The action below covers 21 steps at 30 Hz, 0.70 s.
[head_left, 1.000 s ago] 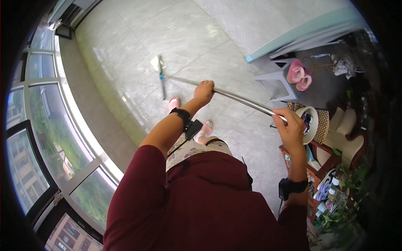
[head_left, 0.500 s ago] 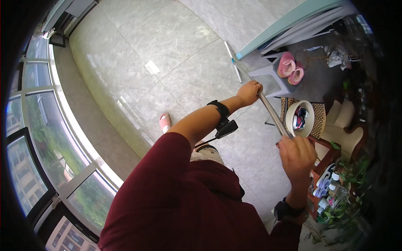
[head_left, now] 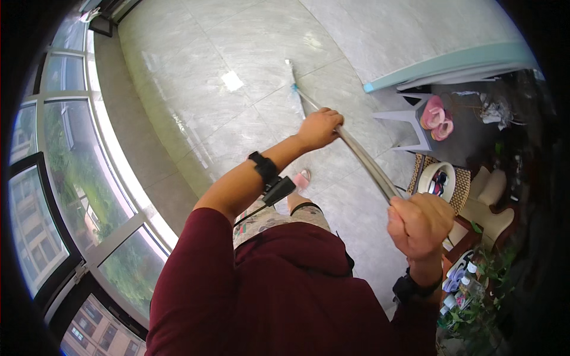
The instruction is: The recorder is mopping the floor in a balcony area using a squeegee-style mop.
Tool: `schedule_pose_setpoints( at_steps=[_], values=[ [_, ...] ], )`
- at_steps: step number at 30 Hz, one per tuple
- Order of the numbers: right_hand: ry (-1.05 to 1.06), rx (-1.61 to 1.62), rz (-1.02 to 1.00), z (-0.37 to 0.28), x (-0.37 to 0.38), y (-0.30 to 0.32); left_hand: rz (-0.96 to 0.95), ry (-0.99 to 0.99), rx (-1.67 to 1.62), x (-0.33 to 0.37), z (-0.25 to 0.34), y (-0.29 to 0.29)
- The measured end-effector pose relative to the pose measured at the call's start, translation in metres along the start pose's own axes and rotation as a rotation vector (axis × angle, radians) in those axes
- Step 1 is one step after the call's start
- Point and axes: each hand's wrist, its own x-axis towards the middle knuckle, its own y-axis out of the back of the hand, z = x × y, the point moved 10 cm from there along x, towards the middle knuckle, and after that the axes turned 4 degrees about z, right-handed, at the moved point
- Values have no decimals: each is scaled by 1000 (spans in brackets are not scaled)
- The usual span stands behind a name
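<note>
A flat mop's long metal handle (head_left: 369,161) slants across the view between my two hands. My left hand (head_left: 320,127) is wrapped round it farther along, toward the head. My right hand (head_left: 420,225) is closed on the near end, to the right. Beyond my left hand, the wide flat mop head (head_left: 293,89), whitish with a blue joint, lies on the grey tiled floor (head_left: 237,59). One of my feet shows in a pink slipper (head_left: 303,179) below my left forearm.
A grey plastic stool (head_left: 415,127) stands at the right beside pink slippers (head_left: 436,118). Nearer are a pale basin (head_left: 448,199) with items in it, a cushioned chair (head_left: 481,210) and leafy plants (head_left: 481,308). A pale blue edge (head_left: 439,71) juts in at upper right; windows (head_left: 89,160) line the left.
The mop head has swept to the left across the floor. My left hand has moved left with the handle, while my right hand has shifted little. The view has turned slightly.
</note>
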Motion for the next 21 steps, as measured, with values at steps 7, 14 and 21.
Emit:
schedule_pose_setpoints(
  at_steps=[7,14,21],
  values=[
    [-21,186,76,-17,53,-118,96,295,289,-77,-155,116],
    [-439,230,98,24,48,-112,-7,283,359,-88,-163,129],
    [-528,-43,298,9,3,30,-285,39,-93,-49,-19,61]
  ],
)
